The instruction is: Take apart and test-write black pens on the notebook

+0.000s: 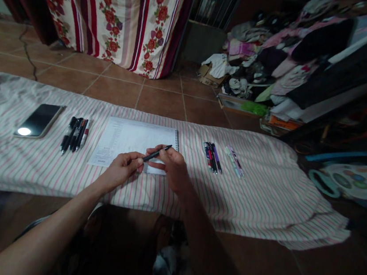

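Note:
A black pen [152,155] is held between both my hands, slanting up to the right above a paper sheet and a spiral notebook [144,130]. My left hand [125,166] pinches its lower left end between thumb and fingers. Closer to the upper right end, my right hand [172,165] grips the barrel with thumb and fingers. To the left of the notebook lies a row of several dark pens [75,135]. Right of it sit a bunch of several pens, black and purple [212,157], and a few pastel pens [235,161].
A phone [41,120] with a bright white spot on its screen lies on the left of the striped cloth [264,187] covering the table. Beyond are a tiled floor [119,83], a floral curtain [118,18] and a heap of clothes [264,53]. A patterned plastic seat [355,181] stands at right.

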Tool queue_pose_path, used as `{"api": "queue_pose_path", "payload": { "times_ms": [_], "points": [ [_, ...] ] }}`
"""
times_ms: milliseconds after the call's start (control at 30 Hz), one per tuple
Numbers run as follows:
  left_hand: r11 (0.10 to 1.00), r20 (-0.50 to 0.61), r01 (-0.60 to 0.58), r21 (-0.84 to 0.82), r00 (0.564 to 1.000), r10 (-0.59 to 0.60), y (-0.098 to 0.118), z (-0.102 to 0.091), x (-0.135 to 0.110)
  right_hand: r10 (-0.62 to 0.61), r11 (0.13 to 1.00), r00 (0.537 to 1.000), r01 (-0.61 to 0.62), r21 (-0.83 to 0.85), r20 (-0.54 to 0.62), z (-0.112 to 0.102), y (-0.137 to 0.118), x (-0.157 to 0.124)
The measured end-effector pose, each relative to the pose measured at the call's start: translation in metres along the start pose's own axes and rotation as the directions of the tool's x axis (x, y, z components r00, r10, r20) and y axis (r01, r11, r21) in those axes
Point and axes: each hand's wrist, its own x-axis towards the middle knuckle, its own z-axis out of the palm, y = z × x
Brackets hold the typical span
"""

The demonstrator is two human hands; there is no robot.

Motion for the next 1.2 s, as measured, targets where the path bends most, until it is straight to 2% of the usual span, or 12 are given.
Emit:
{"api": "queue_pose_path", "payload": {
  "times_ms": [233,500,600,733,967,1200],
  "points": [
    [0.997,-0.012,0.022,-0.075,1.000,-0.023,-0.003,-0.002,-0.003,-0.015,1.000,0.996,0.013,0.018,0.094,0.003,0.004,-0.004],
    [0.974,0.005,0.104,-0.202,0.994,-0.105,0.006,0.001,-0.006,-0.019,1.000,0.997,0.020,-0.017,0.081,0.005,0.011,0.000],
    [0.981,0.000,0.070,-0.181,0.997,-0.071,0.006,0.004,-0.004,-0.021,0.999,0.998,0.023,-0.032,0.056,0.005,0.008,0.001],
    [0.997,0.006,-0.008,-0.070,1.000,0.009,0.004,0.005,-0.001,-0.042,0.998,0.998,0.043,-0.038,0.036,0.002,0.007,0.001],
    [0.998,0.123,-0.044,-0.037,0.991,0.048,0.000,0.000,0.000,-0.016,0.995,1.000,0.017,-0.096,0.014,0.004,0.010,0.002],
    [0.996,0.075,-0.087,-0.015,0.993,0.088,0.004,0.007,-0.003,-0.026,0.986,1.000,0.023,-0.165,-0.014,0.008,0.004,0.000]
  ]
}}
